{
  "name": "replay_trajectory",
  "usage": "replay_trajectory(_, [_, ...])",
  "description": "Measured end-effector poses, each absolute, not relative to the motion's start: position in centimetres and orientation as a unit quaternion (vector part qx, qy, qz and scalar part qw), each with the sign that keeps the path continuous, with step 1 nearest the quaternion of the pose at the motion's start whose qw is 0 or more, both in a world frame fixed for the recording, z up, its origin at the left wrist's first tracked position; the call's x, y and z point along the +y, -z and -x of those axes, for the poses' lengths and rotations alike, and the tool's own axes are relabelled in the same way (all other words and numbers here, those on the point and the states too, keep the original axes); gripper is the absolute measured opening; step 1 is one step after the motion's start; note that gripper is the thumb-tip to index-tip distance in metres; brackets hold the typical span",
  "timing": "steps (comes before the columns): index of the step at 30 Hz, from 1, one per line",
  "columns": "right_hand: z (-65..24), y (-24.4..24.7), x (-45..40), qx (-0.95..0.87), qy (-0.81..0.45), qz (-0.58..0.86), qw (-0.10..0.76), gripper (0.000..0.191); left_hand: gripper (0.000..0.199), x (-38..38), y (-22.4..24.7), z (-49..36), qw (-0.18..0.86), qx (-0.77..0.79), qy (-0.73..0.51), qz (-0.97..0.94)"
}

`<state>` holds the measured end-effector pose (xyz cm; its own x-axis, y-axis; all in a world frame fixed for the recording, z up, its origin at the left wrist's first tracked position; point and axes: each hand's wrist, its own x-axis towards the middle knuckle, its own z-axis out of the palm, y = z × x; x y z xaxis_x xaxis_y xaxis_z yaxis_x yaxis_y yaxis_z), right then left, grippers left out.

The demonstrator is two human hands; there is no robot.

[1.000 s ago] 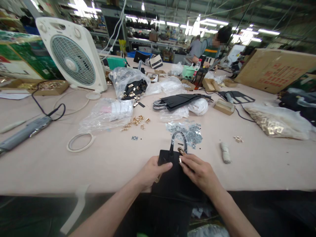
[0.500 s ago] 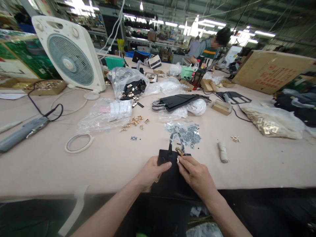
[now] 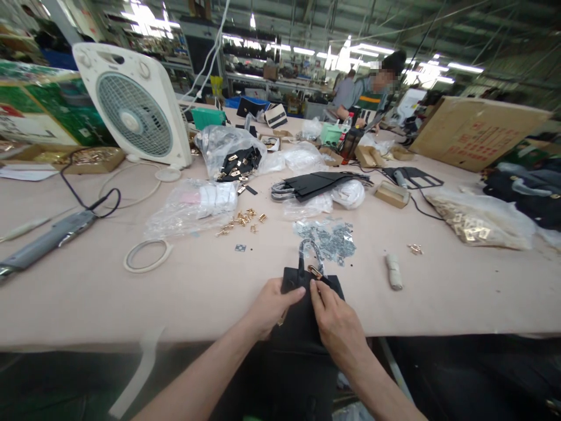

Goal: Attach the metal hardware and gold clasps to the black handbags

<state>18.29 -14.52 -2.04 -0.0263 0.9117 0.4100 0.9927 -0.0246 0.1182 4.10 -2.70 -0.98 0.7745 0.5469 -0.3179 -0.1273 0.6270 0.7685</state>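
A black handbag piece [image 3: 302, 327] hangs at the table's front edge, its looped handle [image 3: 301, 257] wrapped in clear film. My left hand [image 3: 272, 304] grips its left side, thumb lying across the front, with a bit of gold metal showing under the fingers. At the upper right of the piece, my right hand [image 3: 335, 313] has its fingers pressed together against the black surface. Just above those fingertips sits a gold metal fitting [image 3: 314, 271] by the handle's base. Whatever lies under the right fingertips is hidden.
Thin metal plates [image 3: 326, 240] lie in a pile beyond the handle. Gold fittings [image 3: 245, 217], a tape roll [image 3: 148, 256] and a rolled cloth [image 3: 394, 272] are around it. A fan [image 3: 131, 111] stands back left; a cardboard box [image 3: 473, 131] back right. A person [image 3: 372, 88] works across the table.
My right fingers have moved slightly left on the black piece; the small shiny bit at their tips is now covered. The gold fitting has tilted a little. My left hand keeps its hold.
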Motion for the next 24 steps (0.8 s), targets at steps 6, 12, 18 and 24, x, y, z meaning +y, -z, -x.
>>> replay_trajectory(6, [-17.8, 2.3, -14.6, -0.673, 0.18, 0.708, 0.117, 0.066, 0.047, -2.5, 0.6, -4.2, 0.86, 0.264, -0.192, -0.391])
replay_trajectory(12, [-19.1, 4.2, -14.4, -0.658, 0.15, 0.701, 0.231, 0.054, 0.034, -2.8, 0.5, -4.6, 0.782, 0.303, -0.246, -0.486])
replay_trajectory(18, [-21.5, 4.2, -13.3, -0.642, 0.082, 0.656, 0.389, 0.048, 0.088, -2.4, -0.2, -1.3, 0.505, 0.405, -0.27, -0.712])
replay_trajectory(24, [-20.5, -0.9, -7.4, -0.574, -0.034, 0.669, 0.471, 0.039, 0.059, -2.7, -0.6, 1.6, 0.375, 0.399, -0.225, -0.806])
